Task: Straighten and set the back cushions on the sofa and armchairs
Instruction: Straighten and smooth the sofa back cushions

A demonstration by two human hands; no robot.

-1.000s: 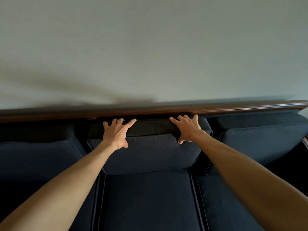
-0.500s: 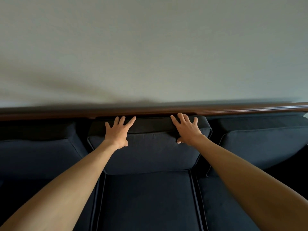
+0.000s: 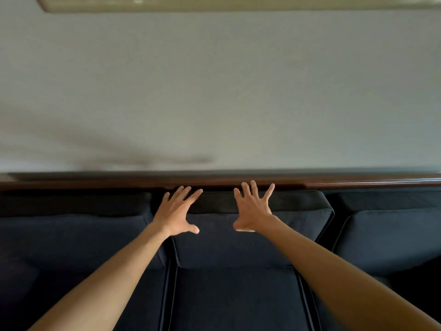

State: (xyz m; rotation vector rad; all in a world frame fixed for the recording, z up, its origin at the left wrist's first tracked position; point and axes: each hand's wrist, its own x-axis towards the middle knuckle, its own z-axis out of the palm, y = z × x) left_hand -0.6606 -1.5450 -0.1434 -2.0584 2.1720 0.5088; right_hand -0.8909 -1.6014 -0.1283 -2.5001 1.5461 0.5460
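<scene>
A dark navy sofa fills the lower half of the view. Its middle back cushion (image 3: 238,244) stands upright against the wooden back rail (image 3: 358,182). My left hand (image 3: 175,215) lies flat with spread fingers on the cushion's top left corner. My right hand (image 3: 253,209) is spread the same way on the cushion's top edge, right of centre, its fingertips reaching the rail. Neither hand grips anything. The left back cushion (image 3: 71,235) and the right back cushion (image 3: 386,235) stand on either side.
The middle seat cushion (image 3: 233,299) lies below the hands, between two piped seams. A pale grey wall (image 3: 214,91) rises directly behind the rail. A light frame edge (image 3: 214,4) runs along the top of the view.
Both hands opened wider and shifted: the right one slid left along the cushion's top edge, and the hands are closer together. The camera tilted up, bringing the frame edge on the wall into view.
</scene>
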